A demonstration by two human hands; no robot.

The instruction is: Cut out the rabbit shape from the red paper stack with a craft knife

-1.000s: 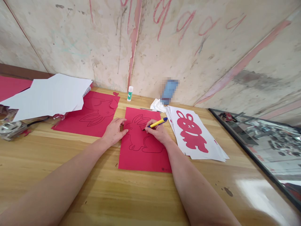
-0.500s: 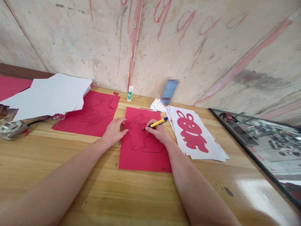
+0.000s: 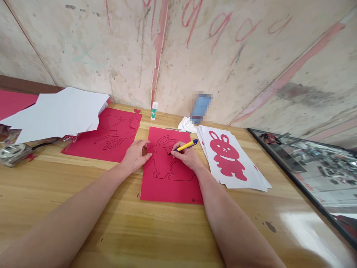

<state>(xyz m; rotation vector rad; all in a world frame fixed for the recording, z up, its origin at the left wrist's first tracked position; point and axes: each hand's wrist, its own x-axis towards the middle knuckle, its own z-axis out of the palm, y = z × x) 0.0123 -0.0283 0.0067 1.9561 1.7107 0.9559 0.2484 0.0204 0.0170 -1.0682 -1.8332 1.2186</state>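
Observation:
A red sheet of paper (image 3: 173,191) lies on the wooden table in front of me, with a rabbit outline drawn on it in dark line. My right hand (image 3: 187,156) grips a yellow and blue pen (image 3: 184,146), its tip at the paper just below the rabbit's ears. At the sheet's left edge rests my left hand (image 3: 137,155), fingers apart, thumb and fingertips touching the paper near the rabbit's head. Part of the drawing is hidden under my right hand and forearm.
Left lies another red sheet (image 3: 86,147) with a rabbit outline, partly under white papers (image 3: 64,111). A tape measure (image 3: 13,153) sits far left. A glue stick (image 3: 154,111) stands near the wall. Right are white sheets bearing a red paper rabbit (image 3: 228,160), then a black-framed mirror (image 3: 295,178).
The pen and my right hand have shifted very slightly to the left over the paper. My left hand stays in place.

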